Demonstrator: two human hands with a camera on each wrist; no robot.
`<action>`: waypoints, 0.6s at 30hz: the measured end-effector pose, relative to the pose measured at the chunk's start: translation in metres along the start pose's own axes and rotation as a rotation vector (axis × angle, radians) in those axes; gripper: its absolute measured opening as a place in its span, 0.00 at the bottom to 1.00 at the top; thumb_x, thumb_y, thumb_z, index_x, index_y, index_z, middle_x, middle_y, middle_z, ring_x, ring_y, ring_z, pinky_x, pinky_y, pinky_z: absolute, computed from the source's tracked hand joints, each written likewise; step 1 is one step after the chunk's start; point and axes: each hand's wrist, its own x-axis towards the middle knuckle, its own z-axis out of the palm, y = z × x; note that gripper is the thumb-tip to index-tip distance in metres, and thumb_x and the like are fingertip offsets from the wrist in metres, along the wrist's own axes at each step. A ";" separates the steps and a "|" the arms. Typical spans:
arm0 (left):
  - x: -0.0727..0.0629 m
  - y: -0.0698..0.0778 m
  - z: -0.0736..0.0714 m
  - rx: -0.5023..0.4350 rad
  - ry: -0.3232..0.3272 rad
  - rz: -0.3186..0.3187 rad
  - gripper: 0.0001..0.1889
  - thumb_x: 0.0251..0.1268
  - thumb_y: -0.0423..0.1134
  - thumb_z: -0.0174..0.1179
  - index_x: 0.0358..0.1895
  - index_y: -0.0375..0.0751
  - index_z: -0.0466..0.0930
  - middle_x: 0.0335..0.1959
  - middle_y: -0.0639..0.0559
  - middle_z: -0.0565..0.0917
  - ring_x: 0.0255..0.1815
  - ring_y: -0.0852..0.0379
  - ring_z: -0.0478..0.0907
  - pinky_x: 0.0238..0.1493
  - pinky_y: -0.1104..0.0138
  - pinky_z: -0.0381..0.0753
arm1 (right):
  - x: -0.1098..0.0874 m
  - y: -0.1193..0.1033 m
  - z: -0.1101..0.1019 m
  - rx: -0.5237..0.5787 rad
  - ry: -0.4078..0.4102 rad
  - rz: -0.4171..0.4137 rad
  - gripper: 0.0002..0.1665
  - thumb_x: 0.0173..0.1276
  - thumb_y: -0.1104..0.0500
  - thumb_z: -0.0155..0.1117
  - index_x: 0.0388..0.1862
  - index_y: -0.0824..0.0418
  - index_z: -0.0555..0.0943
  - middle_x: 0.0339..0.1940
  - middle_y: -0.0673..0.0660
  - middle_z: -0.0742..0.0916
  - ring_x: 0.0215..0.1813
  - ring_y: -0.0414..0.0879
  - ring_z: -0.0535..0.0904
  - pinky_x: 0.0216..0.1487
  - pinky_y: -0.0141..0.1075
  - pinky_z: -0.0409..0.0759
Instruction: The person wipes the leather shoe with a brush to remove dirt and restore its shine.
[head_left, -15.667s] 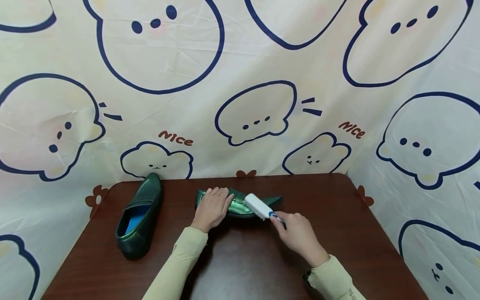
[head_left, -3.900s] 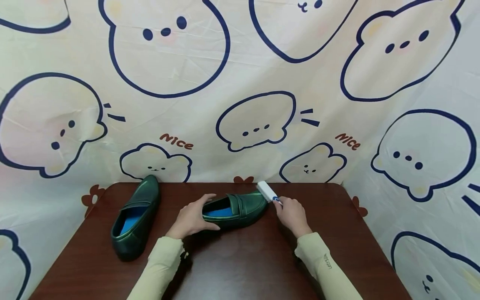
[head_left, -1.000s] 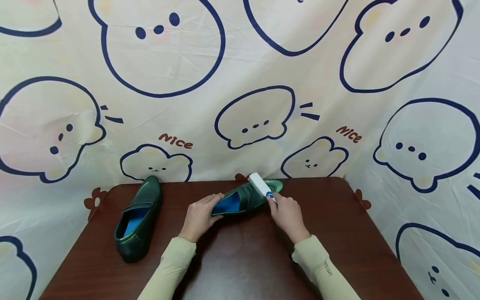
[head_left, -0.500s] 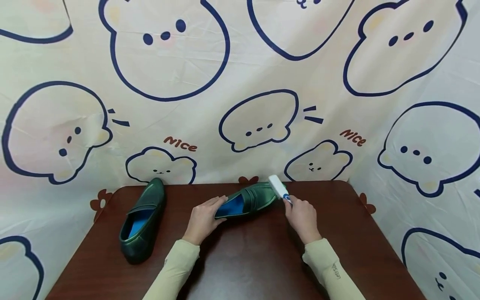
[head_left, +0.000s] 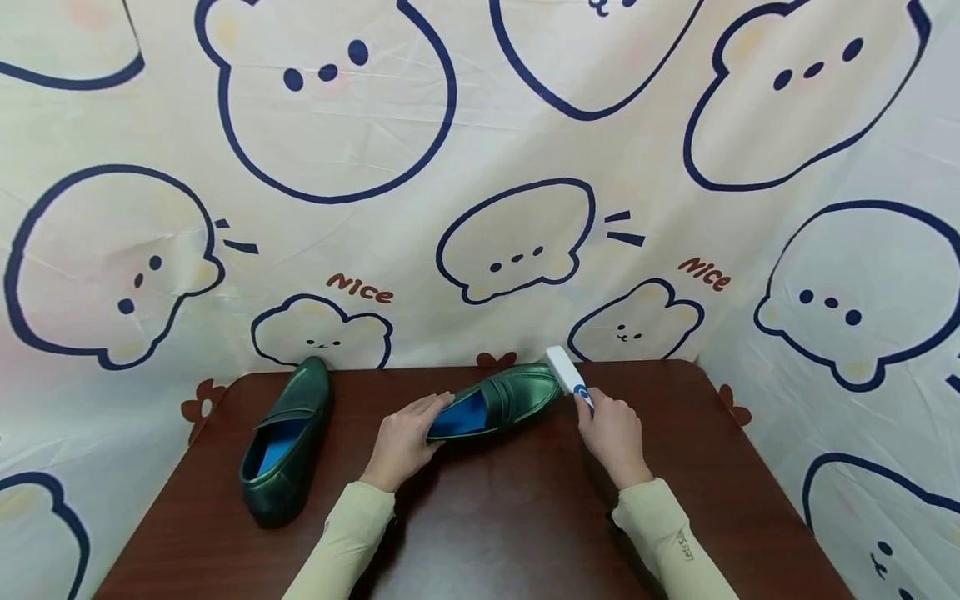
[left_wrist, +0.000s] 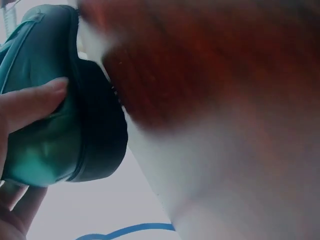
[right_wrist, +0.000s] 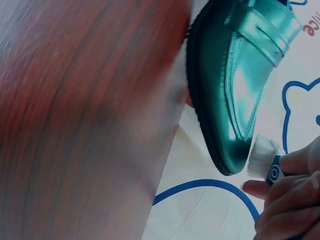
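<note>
A green leather loafer (head_left: pixel 517 393) with a blue insole is held over the back of the table, its toe pointing right. My left hand (head_left: pixel 405 440) grips it by the heel; in the left wrist view the thumb lies along one side of the heel (left_wrist: pixel 42 145) and the fingers along the other. My right hand (head_left: pixel 613 435) holds a white scrub brush (head_left: pixel 564 372) by its blue-and-white handle. The bristles (right_wrist: pixel 261 156) are at the toe tip in the right wrist view; whether they touch it I cannot tell. A matching green loafer (head_left: pixel 288 446) stands upright at the left.
The dark brown wooden table (head_left: pixel 487 533) has rounded far corners. A cream cloth (head_left: pixel 517 142) printed with blue-outlined cartoon bears hangs right behind it and along both sides.
Earliest, the loafer lay tipped on its side under my left hand; now that hand holds its heel, opening upward. Over the last second the brush has moved right from the upper to the toe tip.
</note>
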 end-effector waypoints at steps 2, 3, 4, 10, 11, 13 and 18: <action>0.003 0.000 0.003 -0.002 0.010 0.006 0.42 0.41 0.34 0.86 0.67 0.49 0.79 0.60 0.47 0.87 0.59 0.48 0.86 0.51 0.50 0.87 | 0.000 0.000 -0.002 0.028 0.015 -0.007 0.16 0.79 0.52 0.61 0.43 0.65 0.83 0.17 0.54 0.77 0.19 0.47 0.71 0.22 0.39 0.69; 0.005 -0.001 0.004 -0.006 0.014 0.007 0.42 0.41 0.33 0.85 0.67 0.48 0.79 0.61 0.47 0.87 0.60 0.48 0.86 0.51 0.50 0.87 | 0.001 -0.001 -0.003 0.042 0.026 -0.010 0.16 0.79 0.52 0.61 0.45 0.65 0.83 0.17 0.53 0.77 0.19 0.47 0.71 0.22 0.38 0.69; 0.008 -0.002 0.006 -0.005 0.015 0.007 0.42 0.42 0.31 0.84 0.67 0.48 0.79 0.61 0.47 0.86 0.60 0.47 0.85 0.51 0.50 0.87 | 0.002 -0.003 -0.005 0.055 0.038 -0.012 0.16 0.79 0.52 0.60 0.47 0.66 0.83 0.17 0.54 0.77 0.19 0.47 0.71 0.22 0.38 0.69; 0.026 -0.006 0.011 0.027 -0.028 0.013 0.43 0.46 0.25 0.80 0.71 0.47 0.77 0.67 0.49 0.83 0.66 0.47 0.81 0.55 0.51 0.86 | 0.005 -0.013 -0.010 0.103 0.095 -0.034 0.18 0.79 0.51 0.61 0.52 0.65 0.83 0.20 0.55 0.80 0.20 0.47 0.72 0.24 0.39 0.71; 0.027 -0.006 0.010 0.034 -0.042 0.009 0.44 0.45 0.26 0.81 0.71 0.47 0.77 0.67 0.50 0.82 0.67 0.47 0.81 0.54 0.51 0.86 | 0.004 -0.015 -0.011 0.107 0.089 -0.038 0.18 0.79 0.51 0.61 0.52 0.65 0.83 0.19 0.54 0.80 0.20 0.47 0.72 0.24 0.39 0.71; 0.025 -0.005 0.007 0.044 -0.074 -0.008 0.44 0.44 0.30 0.83 0.71 0.49 0.77 0.67 0.50 0.82 0.67 0.47 0.80 0.54 0.51 0.86 | 0.003 -0.018 -0.011 0.116 0.069 -0.045 0.17 0.79 0.51 0.61 0.52 0.64 0.83 0.19 0.53 0.80 0.20 0.46 0.72 0.24 0.39 0.71; 0.013 -0.001 -0.003 0.011 -0.109 -0.050 0.38 0.50 0.53 0.82 0.68 0.53 0.80 0.64 0.53 0.84 0.63 0.51 0.80 0.50 0.53 0.88 | -0.003 -0.024 -0.010 0.130 0.034 -0.050 0.17 0.79 0.51 0.62 0.53 0.63 0.84 0.20 0.53 0.81 0.20 0.45 0.71 0.25 0.38 0.72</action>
